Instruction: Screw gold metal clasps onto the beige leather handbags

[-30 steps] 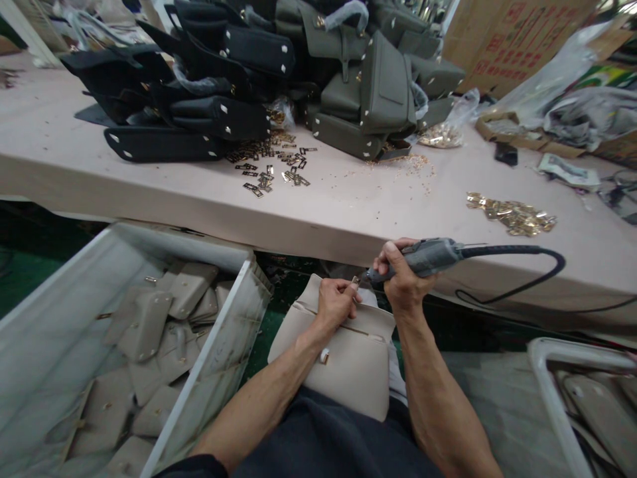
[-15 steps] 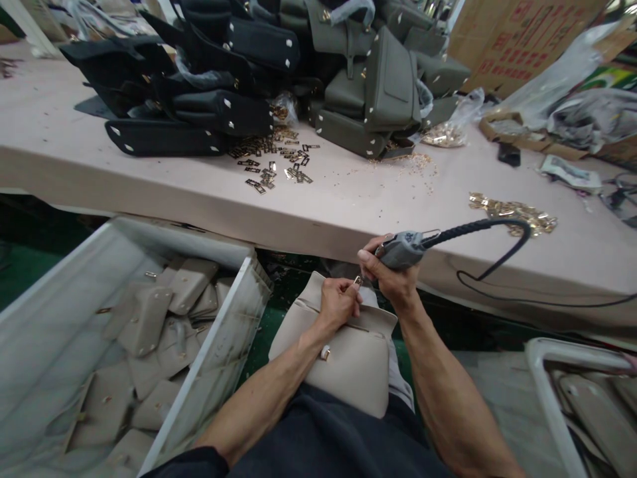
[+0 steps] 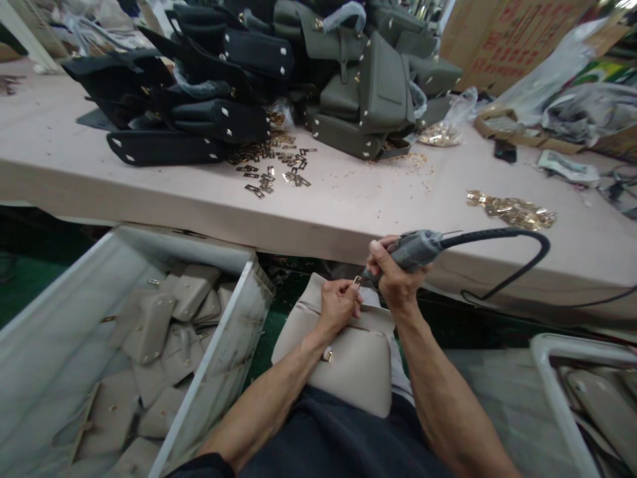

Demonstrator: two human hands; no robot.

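A beige bag (image 3: pixel 353 372) lies on my lap, its flap (image 3: pixel 311 292) folded back toward the table. My left hand (image 3: pixel 341 305) pinches a small gold metal piece (image 3: pixel 357 281) at the flap's edge. Wrapped round a grey corded power tool (image 3: pixel 415 250), my right hand (image 3: pixel 395 272) holds it tilted, its tip down at the gold piece. Whether the tip touches the metal is too small to tell. A gold clasp (image 3: pixel 328 356) shows on the front of the bag, beside my left forearm.
Black bags (image 3: pixel 164 146) and dark green bags (image 3: pixel 343 133) are heaped on the table (image 3: pixel 199 192), near loose metal plates (image 3: pixel 512 210). A bin of beige bags (image 3: pixel 249 285) stands at the left, another (image 3: pixel 540 372) at the right. The tool's cord (image 3: pixel 540 249) loops over the table edge.
My right hand and the tool have shifted slightly right, and the tool's tip now shows by the gold piece. The cord loop has swung right. My left hand has kept its pinch.
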